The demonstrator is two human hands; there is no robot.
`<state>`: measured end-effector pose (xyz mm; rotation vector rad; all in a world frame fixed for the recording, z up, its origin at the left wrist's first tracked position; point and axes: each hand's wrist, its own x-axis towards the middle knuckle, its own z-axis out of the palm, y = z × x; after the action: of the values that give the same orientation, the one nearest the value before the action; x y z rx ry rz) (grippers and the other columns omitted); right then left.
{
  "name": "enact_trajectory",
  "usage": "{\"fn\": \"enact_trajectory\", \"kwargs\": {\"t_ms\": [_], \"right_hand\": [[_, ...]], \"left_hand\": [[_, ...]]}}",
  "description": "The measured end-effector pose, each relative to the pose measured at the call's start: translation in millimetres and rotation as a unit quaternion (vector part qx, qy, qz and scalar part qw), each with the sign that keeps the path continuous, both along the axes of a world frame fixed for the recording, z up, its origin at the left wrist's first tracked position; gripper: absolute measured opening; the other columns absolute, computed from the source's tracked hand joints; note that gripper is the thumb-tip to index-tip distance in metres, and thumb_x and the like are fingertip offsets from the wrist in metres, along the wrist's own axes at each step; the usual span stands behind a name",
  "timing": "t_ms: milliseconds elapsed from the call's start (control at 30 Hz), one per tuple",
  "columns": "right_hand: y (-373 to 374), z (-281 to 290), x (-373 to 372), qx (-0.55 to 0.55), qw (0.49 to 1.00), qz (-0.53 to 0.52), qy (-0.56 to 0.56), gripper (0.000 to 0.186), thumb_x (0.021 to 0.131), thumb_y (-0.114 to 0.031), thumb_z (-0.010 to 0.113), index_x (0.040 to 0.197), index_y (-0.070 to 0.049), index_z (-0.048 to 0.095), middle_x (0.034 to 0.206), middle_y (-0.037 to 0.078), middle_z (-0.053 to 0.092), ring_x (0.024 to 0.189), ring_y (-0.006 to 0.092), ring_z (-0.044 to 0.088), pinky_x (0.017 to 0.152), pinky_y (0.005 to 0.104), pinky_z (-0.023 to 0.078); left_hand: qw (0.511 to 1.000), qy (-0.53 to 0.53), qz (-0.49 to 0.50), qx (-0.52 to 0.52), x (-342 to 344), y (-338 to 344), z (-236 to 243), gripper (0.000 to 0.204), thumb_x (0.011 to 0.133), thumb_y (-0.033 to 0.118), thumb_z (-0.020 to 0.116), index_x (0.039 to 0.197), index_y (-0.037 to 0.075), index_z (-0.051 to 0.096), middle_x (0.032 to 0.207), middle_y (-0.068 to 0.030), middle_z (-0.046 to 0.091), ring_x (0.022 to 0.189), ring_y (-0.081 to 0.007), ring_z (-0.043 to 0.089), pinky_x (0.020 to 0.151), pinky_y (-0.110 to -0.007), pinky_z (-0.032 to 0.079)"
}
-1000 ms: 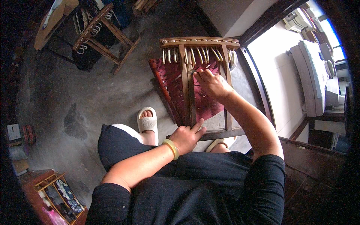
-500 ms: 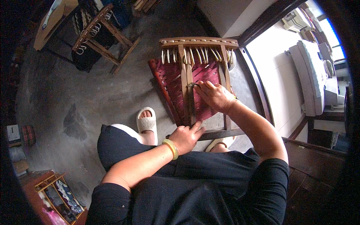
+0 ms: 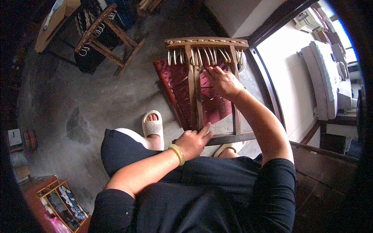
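We are finding no readable text, label, number or sign; on the white box [image 3: 14,137] at the left edge, any print is showing too small and blurred for reading.

Dim, grainy; glare upper right

Since half a second ago, the right hand [image 3: 223,83] has moved toward twelve o'clock along the wooden bar [image 3: 197,105], nearer the pale hooks [image 3: 206,57], carrying a small dark piece [image 3: 200,70], possibly a blade, in its fingertips.
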<state>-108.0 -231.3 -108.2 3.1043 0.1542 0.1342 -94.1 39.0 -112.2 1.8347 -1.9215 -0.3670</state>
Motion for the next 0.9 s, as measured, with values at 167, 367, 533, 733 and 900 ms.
{"fn": "enact_trajectory", "kwargs": {"t_ms": [167, 367, 533, 733, 900], "right_hand": [[6.3, 8.5, -7.9, 0.003, 0.999, 0.033, -0.027, 0.049, 0.078, -0.012, 0.049, 0.125, 0.005, 0.046, 0.118, 0.02, 0.052, 0.103, 0.0289, 0.054, 0.075, 0.0357, 0.052], [7.2, 5.1, -13.1, -0.001, 0.999, 0.02, 0.044, 0.051, 0.08, -0.018, 0.052, 0.126, 0.002, 0.046, 0.123, 0.017, 0.049, 0.105, 0.0275, 0.052, 0.071, 0.0349, 0.054], [19.6, 13.8, -18.2, -0.001, 0.999, 0.043, 0.003, 0.049, 0.079, -0.016, 0.053, 0.123, 0.003, 0.049, 0.119, 0.017, 0.051, 0.101, 0.0258, 0.053, 0.07, 0.0318, 0.053], [24.4, 13.9, -25.9, 0.003, 0.999, 0.048, 0.025, 0.048, 0.078, -0.017, 0.054, 0.123, 0.001, 0.05, 0.122, 0.018, 0.05, 0.105, 0.0257, 0.053, 0.07, 0.0321, 0.053], [32.8, 22.9, -32.4, -0.014, 0.998, 0.057, 0.032, 0.048, 0.079, -0.017, 0.051, 0.123, 0.002, 0.049, 0.124, 0.018, 0.05, 0.106, 0.0268, 0.053, 0.072, 0.0321, 0.053]], "left_hand": [[1.0, 0.009, -0.003, -0.002, -0.4, 0.0, 1.0, 0.056, 0.061, 0.012, 0.064, 0.116, 0.009, 0.055, 0.132, -0.0194, 0.046, 0.062, -0.0276, 0.062, 0.06, -0.035, 0.053], [1.0, 0.012, -0.002, -0.003, -0.8, -0.2, -0.3, 0.056, 0.061, 0.012, 0.064, 0.116, 0.009, 0.056, 0.133, -0.0188, 0.045, 0.062, -0.0274, 0.062, 0.062, -0.035, 0.052], [1.0, 0.009, -0.001, -0.001, -0.3, 0.4, 1.0, 0.055, 0.061, 0.012, 0.065, 0.116, 0.009, 0.056, 0.132, -0.018, 0.046, 0.063, -0.0271, 0.062, 0.062, -0.035, 0.052], [1.0, 0.009, 0.001, 0.0, -1.4, -0.1, 0.0, 0.055, 0.062, 0.012, 0.064, 0.116, 0.009, 0.056, 0.131, -0.0181, 0.047, 0.063, -0.0272, 0.063, 0.062, -0.035, 0.053], [1.0, 0.003, 0.003, -0.014, -1.3, 0.2, -2.8, 0.054, 0.063, 0.013, 0.063, 0.116, 0.008, 0.056, 0.128, -0.0195, 0.048, 0.061, -0.0274, 0.062, 0.06, -0.036, 0.053]]}}
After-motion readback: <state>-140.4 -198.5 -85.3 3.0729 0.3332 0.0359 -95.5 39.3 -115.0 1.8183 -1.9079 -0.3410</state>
